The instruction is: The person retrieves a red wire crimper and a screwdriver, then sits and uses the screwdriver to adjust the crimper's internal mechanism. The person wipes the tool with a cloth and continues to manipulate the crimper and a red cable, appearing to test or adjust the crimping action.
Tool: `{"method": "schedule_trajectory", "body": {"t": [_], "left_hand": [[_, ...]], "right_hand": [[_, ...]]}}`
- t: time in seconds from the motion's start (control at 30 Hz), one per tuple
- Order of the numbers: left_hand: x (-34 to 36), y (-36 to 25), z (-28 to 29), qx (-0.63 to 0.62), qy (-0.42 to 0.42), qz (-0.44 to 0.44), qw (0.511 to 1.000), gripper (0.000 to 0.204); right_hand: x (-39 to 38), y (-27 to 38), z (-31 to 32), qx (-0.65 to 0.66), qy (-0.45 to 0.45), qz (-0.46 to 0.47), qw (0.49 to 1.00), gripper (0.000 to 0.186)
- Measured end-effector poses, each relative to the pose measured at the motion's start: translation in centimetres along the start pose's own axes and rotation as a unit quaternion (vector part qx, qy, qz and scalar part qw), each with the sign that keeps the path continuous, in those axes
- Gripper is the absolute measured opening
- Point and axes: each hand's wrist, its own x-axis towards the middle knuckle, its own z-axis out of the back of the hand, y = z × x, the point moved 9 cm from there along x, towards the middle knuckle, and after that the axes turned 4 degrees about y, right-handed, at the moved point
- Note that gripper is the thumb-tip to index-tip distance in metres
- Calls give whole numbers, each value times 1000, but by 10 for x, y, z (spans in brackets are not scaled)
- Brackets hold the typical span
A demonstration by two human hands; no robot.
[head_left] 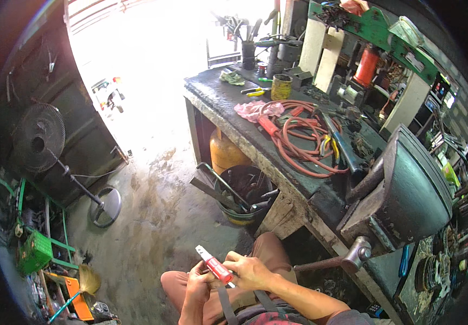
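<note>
Above my lap I hold a slim red tube [219, 269] with a pale, narrow tip pointing up and to the left. My left hand [197, 281] is closed around the tube's left side. From the right, my right hand [249, 271] has its fingers bent and pressed against the tube's other side. A small pale edge shows below the tube's lower end; what it belongs to I cannot make out.
To my right, a workbench [212, 103] carries coiled red cables [288, 143], a yellow can [281, 86] and a large bench vise [407, 189] whose handle juts near my right knee. A tub of metal scraps [239, 216] stands ahead; a pedestal fan [39, 138] and green crate [35, 253] stand left.
</note>
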Motion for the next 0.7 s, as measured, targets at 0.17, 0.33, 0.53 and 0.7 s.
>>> {"method": "schedule_trajectory", "body": {"t": [0.17,0.33,0.53,0.7], "left_hand": [[-7,24,8,-7,3,32,999,41],[-11,32,8,-40,5,51,998,40],[-15,26,-15,-8,26,42,999,30],[-15,21,-40,7,21,60,998,34]], "right_hand": [[-17,-1,-13,67,13,-3,998,27],[-25,-5,-14,104,29,-40,993,25],[-32,-4,-8,52,39,-28,997,28],[-50,8,13,80,-59,-21,995,28]]}}
